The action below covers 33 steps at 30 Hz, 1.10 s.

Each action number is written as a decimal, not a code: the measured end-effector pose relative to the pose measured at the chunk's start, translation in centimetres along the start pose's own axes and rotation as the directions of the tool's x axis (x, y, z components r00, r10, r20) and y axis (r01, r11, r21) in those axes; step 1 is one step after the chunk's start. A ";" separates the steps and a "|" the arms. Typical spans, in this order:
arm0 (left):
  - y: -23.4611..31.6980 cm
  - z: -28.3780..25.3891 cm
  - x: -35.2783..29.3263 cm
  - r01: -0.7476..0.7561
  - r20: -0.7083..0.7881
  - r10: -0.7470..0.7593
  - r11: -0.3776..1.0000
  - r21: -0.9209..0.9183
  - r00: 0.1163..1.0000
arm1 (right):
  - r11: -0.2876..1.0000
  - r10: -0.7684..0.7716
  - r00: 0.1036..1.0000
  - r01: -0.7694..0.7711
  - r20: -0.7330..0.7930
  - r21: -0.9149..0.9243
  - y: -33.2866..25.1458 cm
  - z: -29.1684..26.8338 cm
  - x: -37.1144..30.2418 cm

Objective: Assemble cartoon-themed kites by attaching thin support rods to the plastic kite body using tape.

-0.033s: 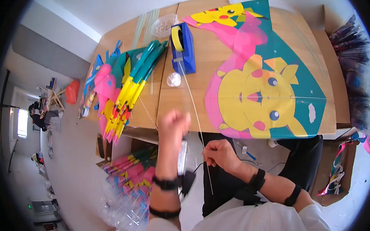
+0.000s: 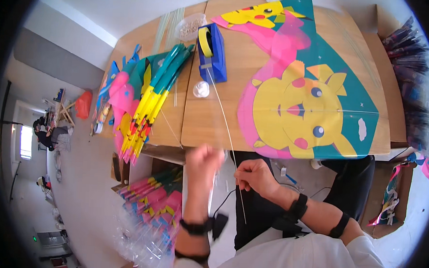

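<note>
My right hand [image 2: 253, 178] is closed in a pinch on a thin white rod [image 2: 228, 130]. The rod slants from the front of a blue tape dispenser [image 2: 217, 62] with a yellow roll, past the table edge, down over my lap. My left hand [image 2: 203, 164] is blurred, its fingers curled at the near table edge, left of the rod. What it holds, if anything, cannot be made out. A small white coiled bundle [image 2: 201, 89] lies beside the dispenser. To the right is spread a kite sheet [image 2: 292, 108] with a yellow cartoon face on pink and teal.
Folded kites [image 2: 153, 100] form a bundle on the table's left. A bowl of small pieces [image 2: 190, 27] and thin rods [image 2: 169, 29] lie farther back. Below left, plastic wrapping holds more folded kites [image 2: 151, 203]. An open cardboard box [image 2: 393, 209] stands at the right.
My left hand has moved downward, toward me, from over the table edge. My right hand keeps its grip on the rod in about the same place.
</note>
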<state>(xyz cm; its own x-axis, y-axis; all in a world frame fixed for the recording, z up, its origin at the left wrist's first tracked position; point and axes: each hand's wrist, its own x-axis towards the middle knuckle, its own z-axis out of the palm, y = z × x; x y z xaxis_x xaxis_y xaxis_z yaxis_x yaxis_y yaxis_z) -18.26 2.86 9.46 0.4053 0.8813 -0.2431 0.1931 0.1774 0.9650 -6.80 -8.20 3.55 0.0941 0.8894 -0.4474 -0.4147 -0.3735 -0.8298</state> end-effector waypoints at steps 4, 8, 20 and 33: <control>-3.2 -1.5 -13.5 0.261 -0.119 -0.251 0.963 0.072 0.961 | 0.997 -0.007 0.999 0.004 0.050 0.072 -0.1 1.0 0.4; -4.1 -1.0 -15.9 0.407 -0.061 -0.412 0.910 -0.082 0.909 | 0.998 0.017 0.996 -0.022 0.086 0.063 0.6 1.7 -0.1; -6.5 -4.0 -15.7 0.431 0.047 -0.430 0.884 -0.182 0.901 | 0.985 -0.059 0.975 0.022 -0.214 -0.171 -5.1 -0.3 7.9; -6.6 -5.2 -15.5 0.347 0.188 -0.317 0.925 -0.156 0.930 | 0.907 -0.297 0.912 0.362 -0.283 0.215 -12.7 -0.7 21.2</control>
<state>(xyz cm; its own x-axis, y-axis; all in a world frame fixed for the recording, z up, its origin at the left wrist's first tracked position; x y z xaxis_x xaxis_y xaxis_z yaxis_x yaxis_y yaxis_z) -30.49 -9.70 7.40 0.4837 0.6807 -0.5501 0.1800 0.5377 0.8237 1.13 15.18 4.40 0.4648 0.8478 -0.2554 -0.5366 0.0403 -0.8429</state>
